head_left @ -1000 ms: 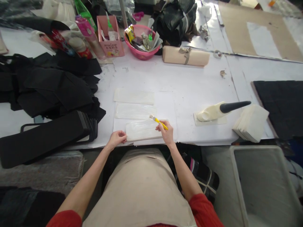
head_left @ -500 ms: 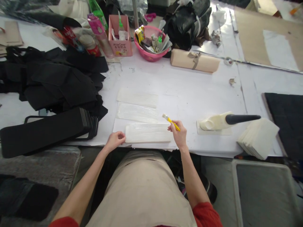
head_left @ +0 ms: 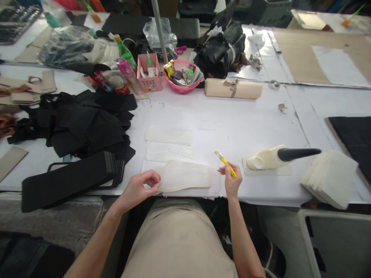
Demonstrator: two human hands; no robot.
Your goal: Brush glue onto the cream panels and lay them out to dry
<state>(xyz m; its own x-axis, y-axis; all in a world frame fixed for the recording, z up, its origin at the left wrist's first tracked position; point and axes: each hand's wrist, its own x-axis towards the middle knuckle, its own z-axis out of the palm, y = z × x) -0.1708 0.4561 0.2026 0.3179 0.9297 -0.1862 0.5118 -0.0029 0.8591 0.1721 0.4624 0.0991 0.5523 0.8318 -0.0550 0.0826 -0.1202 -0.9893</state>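
Observation:
My left hand [head_left: 145, 184] pinches the left end of a thin whitish rectangular sheet [head_left: 185, 175], which is partly lifted off the stack under it at the table's front edge. My right hand [head_left: 232, 179] grips a yellow-handled brush [head_left: 228, 166] with pale bristles pointing up and left, held above the table and apart from the sheet. Beyond the stack lie two more translucent whitish strips, a nearer strip [head_left: 169, 151] and a farther strip [head_left: 169, 135]. To the right of the brush, a cream-coloured container with a black handle [head_left: 266, 157] rests on a pale pad.
Stacked black rectangular panels [head_left: 69, 177] and a heap of black pieces [head_left: 89, 127] lie left. White sheets [head_left: 332, 175] are piled right. At the back stand a pink box [head_left: 150, 73], a pink basin [head_left: 182, 88] and a tied beige roll [head_left: 233, 88].
My left hand has taken the top sheet's left end and raised it. My right hand has moved right, away from the stack, with the brush. The camera view has tilted up.

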